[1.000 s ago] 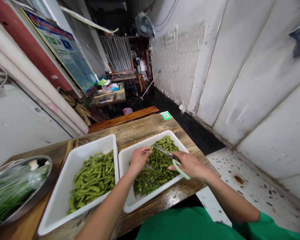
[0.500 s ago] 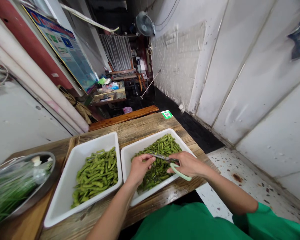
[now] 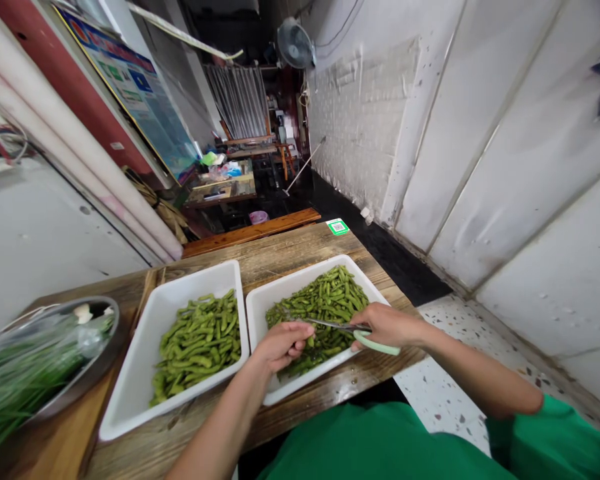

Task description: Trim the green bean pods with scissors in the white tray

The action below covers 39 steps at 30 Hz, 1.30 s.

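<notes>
My right hand (image 3: 386, 325) is closed on scissors (image 3: 375, 342) with pale green handles, their blades pointing left. At the blade tips, my left hand (image 3: 283, 343) pinches a green edamame pod (image 3: 311, 341), mostly hidden by the fingers. Both hands are over the near part of the right white tray (image 3: 254, 313), which holds a heap of edamame pods (image 3: 337, 293), darker and wet-looking at the near side. To its left, a second white tray (image 3: 130, 400) holds a pile of edamame pods (image 3: 200, 347).
A metal bowl (image 3: 111, 333) with bagged green stalks (image 3: 35, 373) stands at the left on the wooden table (image 3: 280, 257). A green QR-code card (image 3: 337, 227) lies at the far corner. Beyond are a wooden bench (image 3: 253, 232) and a fan (image 3: 295, 43).
Both hands have shifted slightly toward me, and the right hand with the scissors has moved right. A pod now shows at my left fingertips. The view has shifted a little.
</notes>
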{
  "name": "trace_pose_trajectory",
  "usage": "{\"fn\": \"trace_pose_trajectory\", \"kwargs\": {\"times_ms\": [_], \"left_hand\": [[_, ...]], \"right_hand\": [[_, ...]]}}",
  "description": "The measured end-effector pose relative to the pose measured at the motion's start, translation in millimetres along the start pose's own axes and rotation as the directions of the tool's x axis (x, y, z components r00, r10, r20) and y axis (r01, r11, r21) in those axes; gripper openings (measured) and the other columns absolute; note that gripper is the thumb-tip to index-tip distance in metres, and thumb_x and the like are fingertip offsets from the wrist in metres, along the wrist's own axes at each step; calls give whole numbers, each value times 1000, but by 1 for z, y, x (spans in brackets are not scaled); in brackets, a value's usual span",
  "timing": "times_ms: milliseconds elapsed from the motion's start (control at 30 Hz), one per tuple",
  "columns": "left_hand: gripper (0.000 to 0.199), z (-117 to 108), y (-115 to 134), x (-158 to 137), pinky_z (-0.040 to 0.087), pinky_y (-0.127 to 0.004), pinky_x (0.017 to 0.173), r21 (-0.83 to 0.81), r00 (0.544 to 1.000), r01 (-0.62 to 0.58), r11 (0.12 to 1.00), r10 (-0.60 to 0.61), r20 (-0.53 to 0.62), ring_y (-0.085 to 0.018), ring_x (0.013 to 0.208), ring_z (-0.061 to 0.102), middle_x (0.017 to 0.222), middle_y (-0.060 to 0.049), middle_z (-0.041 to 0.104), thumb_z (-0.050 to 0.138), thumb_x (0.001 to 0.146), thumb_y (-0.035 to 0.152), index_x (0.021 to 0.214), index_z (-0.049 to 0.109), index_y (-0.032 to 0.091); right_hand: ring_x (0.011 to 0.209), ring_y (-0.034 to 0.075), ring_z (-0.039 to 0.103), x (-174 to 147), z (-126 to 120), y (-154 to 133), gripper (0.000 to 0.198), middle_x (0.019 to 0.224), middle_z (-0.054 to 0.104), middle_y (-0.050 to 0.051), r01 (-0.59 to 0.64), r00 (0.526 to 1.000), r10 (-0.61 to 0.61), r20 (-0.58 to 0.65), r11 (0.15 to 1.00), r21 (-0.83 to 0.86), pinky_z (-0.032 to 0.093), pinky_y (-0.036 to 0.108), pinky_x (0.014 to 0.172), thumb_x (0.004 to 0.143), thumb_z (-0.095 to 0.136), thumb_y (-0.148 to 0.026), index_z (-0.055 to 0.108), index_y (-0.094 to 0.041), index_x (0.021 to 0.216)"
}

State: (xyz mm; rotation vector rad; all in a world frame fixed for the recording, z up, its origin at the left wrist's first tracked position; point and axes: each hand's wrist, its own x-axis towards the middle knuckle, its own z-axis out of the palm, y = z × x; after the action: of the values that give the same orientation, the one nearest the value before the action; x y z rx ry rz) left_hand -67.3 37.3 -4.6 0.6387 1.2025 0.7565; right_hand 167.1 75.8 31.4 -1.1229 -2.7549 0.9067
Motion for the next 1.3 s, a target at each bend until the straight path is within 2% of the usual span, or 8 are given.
{"fn": "trace_pose_trajectory", "kwargs": {"times_ms": [100, 233, 333, 533, 633, 767, 1067, 1300], "left_hand": [[24, -2, -1, 2, 22, -11, 34, 0, 991, -89, 996, 89, -103, -1, 40, 39, 51, 2, 49, 71, 54, 17, 72, 57, 8], [22, -2, 0, 5, 33, -11, 40, -233, 969, -232, 944, 202, -145, -3, 52, 48, 63, 0, 53, 68, 58, 13, 75, 55, 11], [18, 0, 3, 6, 31, -11, 37, -364, 969, -237, 901, 192, -156, -3, 48, 46, 58, 2, 49, 65, 61, 11, 74, 52, 12], [17, 3, 5, 6, 15, -9, 27, -335, 963, -227, 914, 160, -216, -1, 38, 37, 55, 0, 48, 62, 66, 19, 63, 48, 11], [11, 5, 6, 5, 23, -7, 29, -423, 966, -238, 874, 167, -197, 0, 42, 40, 61, -2, 51, 60, 67, 10, 66, 50, 9], [8, 10, 7, 4, 31, -7, 34, -608, 965, -251, 753, 149, -214, -2, 48, 45, 63, -2, 49, 51, 72, 2, 70, 50, 10], [8, 29, -1, 7, 35, -9, 37, -703, 949, -315, 638, 221, -225, -2, 49, 44, 63, 0, 47, 49, 75, 6, 71, 51, 12], [10, 41, -6, 5, 34, -8, 36, -744, 970, -241, 623, 169, -173, -1, 48, 42, 64, -2, 48, 46, 77, 6, 70, 52, 10]], "right_hand": [[57, 12, 48, -2, -4, 1, 40, 62, 57, 1, -13, 999, 13, -30, 1000, -1, 30, 20, 51, 64, 53, -54, 62, -17, 78], [70, 17, 53, -7, -10, -7, 52, 80, 60, 5, -26, 997, 31, -72, 997, 70, 35, 22, 58, 66, 51, -56, 54, -17, 100], [76, 18, 53, -10, -8, -16, 56, 88, 59, 7, -37, 994, 47, -99, 995, 93, 37, 24, 62, 68, 48, -56, 49, -16, 107], [73, 18, 53, -5, 5, -20, 52, 86, 59, 7, -75, 983, 72, -172, 997, -14, 36, 24, 62, 67, 51, -55, 50, -17, 102], [71, 17, 53, -3, 9, -19, 50, 84, 59, 6, -98, 976, 93, -196, 995, -16, 35, 23, 60, 68, 50, -55, 50, -18, 101], [71, 17, 53, -2, 12, -20, 49, 84, 58, 6, -102, 967, 100, -236, 995, 3, 35, 23, 60, 68, 48, -57, 51, -19, 98], [73, 17, 53, 4, 18, -30, 49, 82, 58, 7, -69, 967, 79, -244, 996, 49, 35, 23, 62, 69, 48, -56, 51, -16, 98], [67, 17, 55, 1, 16, -33, 47, 72, 60, 6, -81, 971, 82, -226, 997, 14, 33, 23, 56, 73, 41, -57, 55, -17, 92]]}}
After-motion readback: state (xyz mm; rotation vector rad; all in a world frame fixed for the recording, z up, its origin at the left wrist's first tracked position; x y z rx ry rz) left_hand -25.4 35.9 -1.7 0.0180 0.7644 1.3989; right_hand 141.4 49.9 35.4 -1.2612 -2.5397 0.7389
